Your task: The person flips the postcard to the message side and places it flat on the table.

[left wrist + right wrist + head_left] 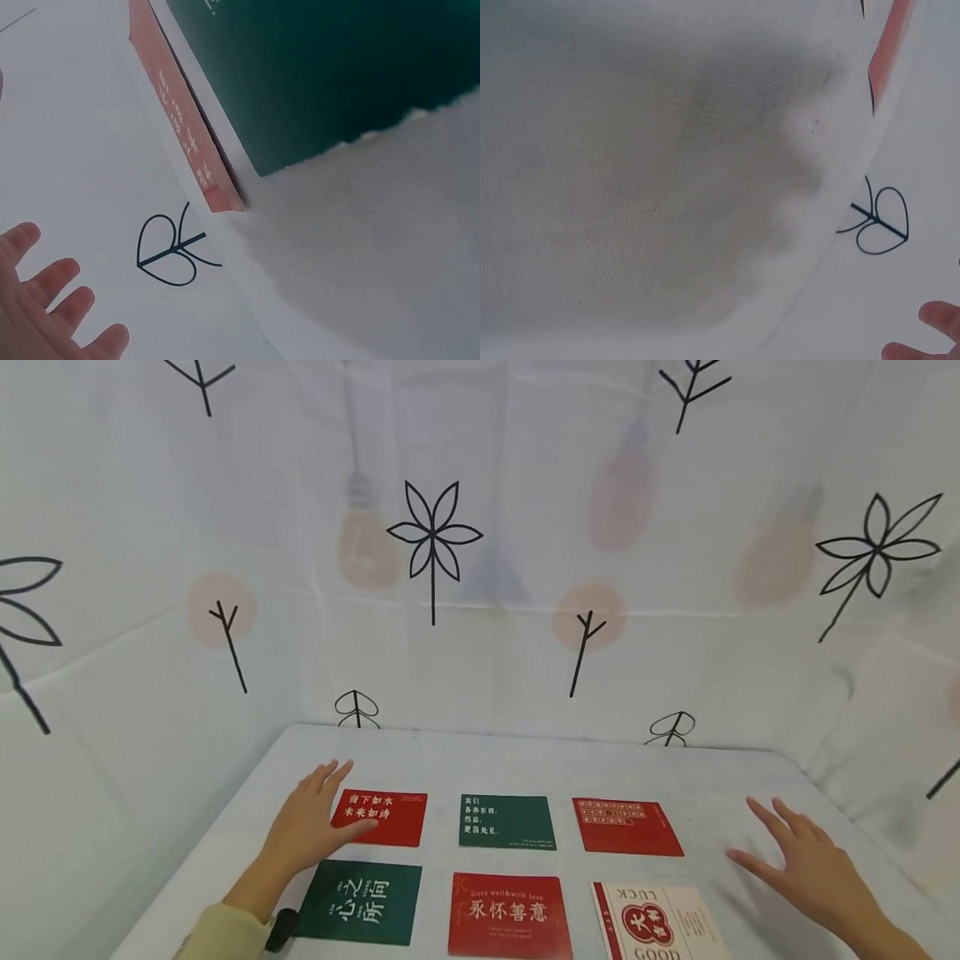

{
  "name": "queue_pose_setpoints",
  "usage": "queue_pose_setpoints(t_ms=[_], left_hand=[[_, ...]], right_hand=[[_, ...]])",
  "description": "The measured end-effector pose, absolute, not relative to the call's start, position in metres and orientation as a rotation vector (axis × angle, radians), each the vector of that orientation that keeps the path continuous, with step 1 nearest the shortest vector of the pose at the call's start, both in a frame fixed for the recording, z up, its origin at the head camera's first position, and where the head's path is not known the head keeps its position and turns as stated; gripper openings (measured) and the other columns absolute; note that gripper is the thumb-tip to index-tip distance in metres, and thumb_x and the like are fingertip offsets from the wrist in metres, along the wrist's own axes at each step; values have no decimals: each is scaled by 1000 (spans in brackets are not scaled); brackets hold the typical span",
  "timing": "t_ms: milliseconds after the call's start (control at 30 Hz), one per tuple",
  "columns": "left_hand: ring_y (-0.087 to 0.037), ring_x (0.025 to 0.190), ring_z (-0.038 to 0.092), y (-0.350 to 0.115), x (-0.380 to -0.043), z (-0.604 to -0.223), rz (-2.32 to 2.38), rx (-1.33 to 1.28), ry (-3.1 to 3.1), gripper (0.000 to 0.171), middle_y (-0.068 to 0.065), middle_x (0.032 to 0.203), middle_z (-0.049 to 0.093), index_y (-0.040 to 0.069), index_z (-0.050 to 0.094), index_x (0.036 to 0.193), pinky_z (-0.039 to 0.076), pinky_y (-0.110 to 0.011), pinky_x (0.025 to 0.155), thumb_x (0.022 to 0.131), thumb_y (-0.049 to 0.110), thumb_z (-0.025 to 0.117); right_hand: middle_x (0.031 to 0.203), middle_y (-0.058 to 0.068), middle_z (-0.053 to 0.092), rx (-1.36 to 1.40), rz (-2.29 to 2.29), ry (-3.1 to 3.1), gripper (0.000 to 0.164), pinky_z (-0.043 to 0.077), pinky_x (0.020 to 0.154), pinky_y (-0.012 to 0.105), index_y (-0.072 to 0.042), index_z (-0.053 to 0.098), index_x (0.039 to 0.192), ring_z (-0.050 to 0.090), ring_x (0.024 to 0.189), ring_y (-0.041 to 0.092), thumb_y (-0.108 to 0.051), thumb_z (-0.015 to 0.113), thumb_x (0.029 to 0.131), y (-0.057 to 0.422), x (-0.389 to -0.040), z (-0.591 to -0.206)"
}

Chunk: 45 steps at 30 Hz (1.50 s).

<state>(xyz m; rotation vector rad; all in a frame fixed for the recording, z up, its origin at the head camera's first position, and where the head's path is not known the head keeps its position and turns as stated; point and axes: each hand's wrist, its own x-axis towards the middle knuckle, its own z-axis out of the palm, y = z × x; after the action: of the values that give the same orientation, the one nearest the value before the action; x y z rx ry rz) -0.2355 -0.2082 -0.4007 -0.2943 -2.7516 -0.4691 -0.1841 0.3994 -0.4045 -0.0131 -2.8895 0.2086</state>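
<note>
My left hand [306, 822] is held over the left end of a red card [401, 827] with white writing, fingers spread and holding nothing. Just below it lies a green card [401, 893] with white characters. The right hand [813, 872], also spread and without anything in it, hovers to the right of another red card [630, 827] and a cream card [675, 918] with a red emblem. Between the hands are a green card [510, 822] in the far row and a red card [510, 914] in the near row. Fingertips [56, 277] show at the left wrist view's lower left.
The cards lie flat in two rows on a white table [442, 756]. White cloth [510, 668] printed with black plants and pale bulbs hangs behind the table and at both sides. A black object [281, 930] sits at my left wrist by the cream-coloured sleeve [225, 935].
</note>
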Motion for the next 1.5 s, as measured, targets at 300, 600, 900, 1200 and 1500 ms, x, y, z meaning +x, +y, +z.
queue_pose_setpoints(t_ms=[300, 600, 900, 1200, 1500], left_hand=[[-39, 126, 34, -192, -241, -402, -537, -302, -2755, 94, -21, 139, 38, 8, 37, 141, 39, -60, 90, 67, 51, 76], [-36, 124, 38, -170, -245, -402, -607, -314, -2784, 96, -19, 138, 40, 10, 37, 142, 41, -57, 90, 65, 53, 77], [-31, 123, 39, -149, -248, -404, -677, -295, -2813, 96, -14, 137, 41, 14, 37, 142, 44, -55, 88, 65, 56, 76], [-32, 122, 41, -125, -251, -403, -719, -316, -2809, 95, -13, 136, 43, 15, 39, 141, 48, -51, 83, 64, 54, 78], [-30, 122, 41, -110, -254, -406, -745, -410, -2777, 93, -12, 135, 44, 15, 39, 141, 46, -50, 87, 65, 54, 77]], right_hand=[[130, 39, 32, 64, 274, -2855, 90, 23, 78, 78, 0, 30, 141, 29, 110, 58, -55, 65, 79, 394, -188, -406], [132, 37, 31, 102, 367, -2852, 88, 21, 81, 77, 0, 30, 141, 28, 114, 55, -52, 65, 80, 385, -191, -404], [133, 37, 30, 72, 412, -2888, 88, 21, 81, 77, 1, 32, 140, 28, 115, 55, -54, 65, 79, 374, -197, -409], [131, 37, 34, 136, 445, -2817, 86, 24, 82, 75, 1, 34, 140, 31, 114, 56, -50, 68, 79, 367, -200, -410], [133, 37, 32, 117, 483, -2858, 87, 24, 85, 74, 1, 33, 139, 29, 116, 56, -51, 67, 79, 358, -206, -412]])
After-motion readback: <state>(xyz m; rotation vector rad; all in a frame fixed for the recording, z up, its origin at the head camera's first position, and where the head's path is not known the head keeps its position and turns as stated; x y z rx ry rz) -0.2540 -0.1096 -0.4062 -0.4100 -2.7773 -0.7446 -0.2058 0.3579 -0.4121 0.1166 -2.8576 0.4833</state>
